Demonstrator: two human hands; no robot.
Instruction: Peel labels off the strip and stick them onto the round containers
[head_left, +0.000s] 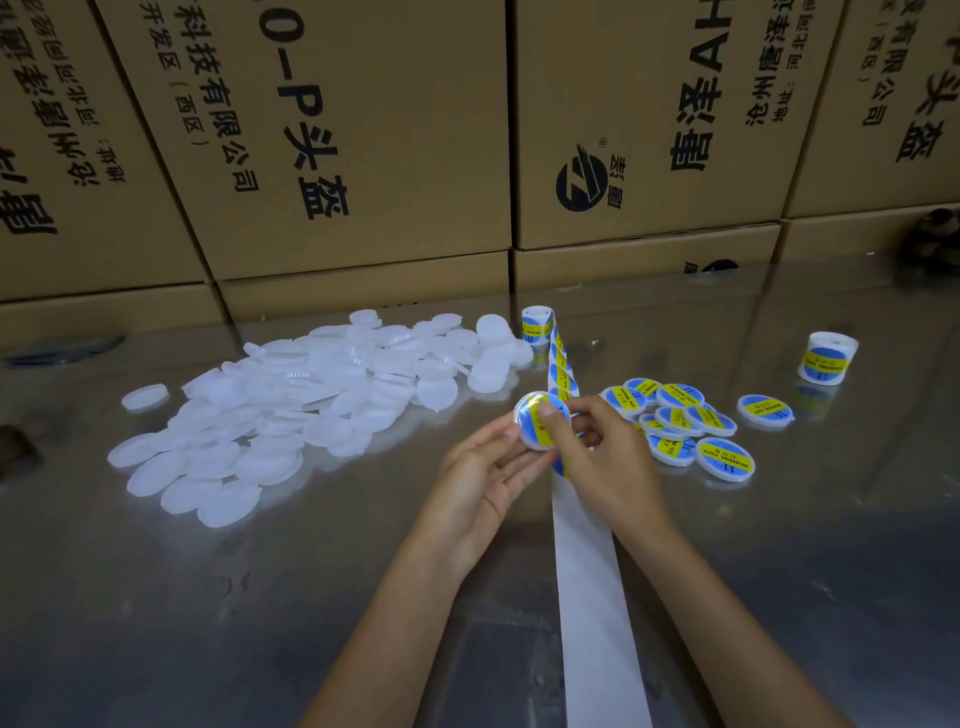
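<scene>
My left hand (485, 467) holds a round white container (535, 423) from below, tilted toward me, with a blue and yellow label on its top. My right hand (605, 457) presses its thumb and fingers on that label. A label strip (558, 364) runs from a small roll (537, 325) toward my hands, and its bare white backing (592, 582) trails to the near edge. A heap of plain white containers (311, 395) lies to the left. Several labelled containers (685, 421) are piled to the right.
The work surface is a shiny metal table (260, 597). A second label roll (827, 358) stands at the far right. Stacked cardboard boxes (363, 145) wall off the back. One labelled container (764, 410) lies apart from the pile.
</scene>
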